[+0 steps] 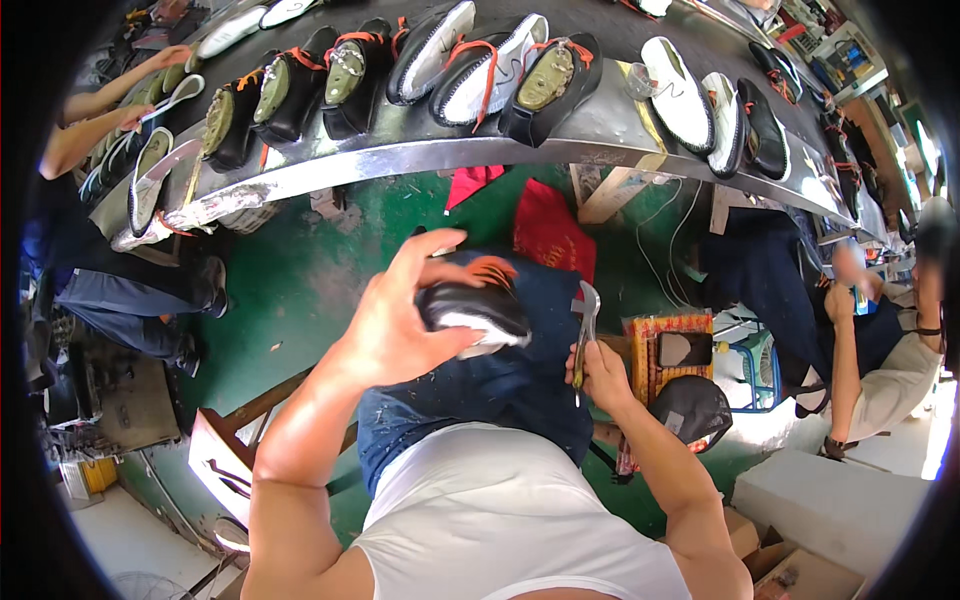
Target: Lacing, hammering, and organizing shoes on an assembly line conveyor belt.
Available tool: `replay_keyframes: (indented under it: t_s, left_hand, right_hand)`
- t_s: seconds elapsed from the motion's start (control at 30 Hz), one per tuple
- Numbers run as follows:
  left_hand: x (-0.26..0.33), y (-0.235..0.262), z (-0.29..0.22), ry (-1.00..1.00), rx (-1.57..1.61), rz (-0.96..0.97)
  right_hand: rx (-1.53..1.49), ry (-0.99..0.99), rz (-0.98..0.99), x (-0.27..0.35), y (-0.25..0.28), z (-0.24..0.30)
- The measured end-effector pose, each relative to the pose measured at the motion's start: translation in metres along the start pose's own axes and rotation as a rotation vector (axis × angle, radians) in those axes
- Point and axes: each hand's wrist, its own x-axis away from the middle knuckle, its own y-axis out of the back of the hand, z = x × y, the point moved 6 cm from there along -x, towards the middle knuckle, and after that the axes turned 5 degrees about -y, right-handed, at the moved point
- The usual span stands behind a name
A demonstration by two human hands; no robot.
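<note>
I lose part of the shoe [468,308] behind the left hand [398,318] and part of the tool [589,308] inside the right hand [603,378]; beyond both, the view's top crops the desk [400,162].

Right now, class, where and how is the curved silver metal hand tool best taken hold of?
The curved silver metal hand tool is probably best gripped by its slim lower handle, coming from the person's right, as the right hand does: its curved head points up the picture, so a low grip stays clear of it.
</note>
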Motion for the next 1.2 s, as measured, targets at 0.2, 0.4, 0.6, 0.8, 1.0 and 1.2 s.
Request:
replay_keyframes:
  t_s: [0.2, 0.4, 0.6, 0.8, 1.0, 1.2]
  left_hand:
    - [-0.047, -0.055, 0.105, 0.59, 0.029, 0.093]
    - [0.06, -0.059, 0.146, 0.617, -0.313, 0.147]
    - [0.07, -0.076, 0.127, 0.235, -0.484, -0.039]
    - [0.076, -0.081, 0.134, 0.114, -0.288, -0.232]
    - [0.086, -0.114, 0.198, 0.564, 0.665, -0.006]
    - [0.069, -0.106, 0.199, 0.489, 0.33, 0.229]
  right_hand:
    - [0.284, 0.04, 0.092, 0.002, 0.001, 0.011]
    - [0.604, -0.053, 0.3, 0.03, -0.016, 0.052]
    - [0.805, -0.013, 0.561, 0.021, -0.046, 0.068]
    - [0.922, -0.378, 0.763, 0.013, -0.06, 0.094]
    - [1.405, 0.168, 0.454, 0.002, -0.047, 0.082]
    - [0.966, 0.199, 0.398, 0.004, -0.032, 0.048]
